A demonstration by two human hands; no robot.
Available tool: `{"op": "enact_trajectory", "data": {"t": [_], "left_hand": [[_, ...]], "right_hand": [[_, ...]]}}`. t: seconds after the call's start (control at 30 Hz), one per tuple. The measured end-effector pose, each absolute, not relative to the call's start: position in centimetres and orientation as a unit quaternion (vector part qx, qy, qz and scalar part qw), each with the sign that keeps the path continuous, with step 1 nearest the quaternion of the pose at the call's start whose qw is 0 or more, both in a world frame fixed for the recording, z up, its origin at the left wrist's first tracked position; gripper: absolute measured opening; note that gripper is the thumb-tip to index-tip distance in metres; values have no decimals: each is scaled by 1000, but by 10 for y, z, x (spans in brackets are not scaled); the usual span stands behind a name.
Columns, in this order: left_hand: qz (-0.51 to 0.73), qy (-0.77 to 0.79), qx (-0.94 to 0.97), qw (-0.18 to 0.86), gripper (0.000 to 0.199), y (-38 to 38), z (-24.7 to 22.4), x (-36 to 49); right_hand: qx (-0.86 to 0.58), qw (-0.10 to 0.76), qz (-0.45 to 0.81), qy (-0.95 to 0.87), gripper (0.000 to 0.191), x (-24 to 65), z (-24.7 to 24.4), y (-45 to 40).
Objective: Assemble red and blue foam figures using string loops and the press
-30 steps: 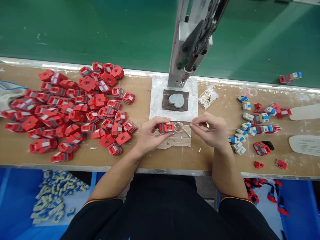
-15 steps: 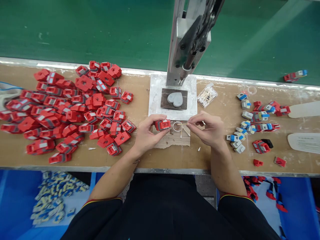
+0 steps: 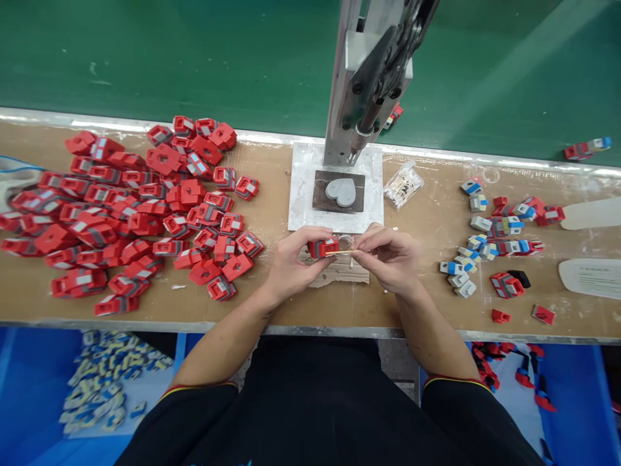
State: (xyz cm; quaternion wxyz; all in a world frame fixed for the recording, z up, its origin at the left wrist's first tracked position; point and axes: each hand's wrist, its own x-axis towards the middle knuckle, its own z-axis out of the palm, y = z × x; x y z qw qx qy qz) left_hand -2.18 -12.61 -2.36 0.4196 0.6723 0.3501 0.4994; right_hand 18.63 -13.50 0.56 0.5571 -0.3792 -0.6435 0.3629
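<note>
My left hand grips a red block between thumb and fingers, above a piece of cardboard. My right hand pinches a thin stick, whose far end reaches the block's lower edge. Behind the fingers a small round clear dish is partly hidden. Just beyond, a grey heart-shaped piece lies on a dark plate on the metal base of a press. A bag of cotton swabs rests right of the base.
Many red blocks are heaped on the left of the table. White-and-blue pieces and red assemblies lie at the right. Blue bins with parts stand below the front edge. Red pieces sit on the green surface.
My right hand has moved left, bringing the stick to the block. The block has shifted slightly right and turned in my left hand. Another red piece now shows behind the press.
</note>
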Motion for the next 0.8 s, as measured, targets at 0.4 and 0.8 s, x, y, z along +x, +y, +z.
{"op": "enact_trajectory", "data": {"t": [0.4, 0.8], "left_hand": [[516, 346, 682, 386, 26, -125, -26, -23], [503, 368, 693, 362, 21, -124, -20, -26]], "right_hand": [[-385, 543, 331, -669, 14, 196, 10, -134], [-402, 452, 273, -748, 13, 218, 15, -127]]}}
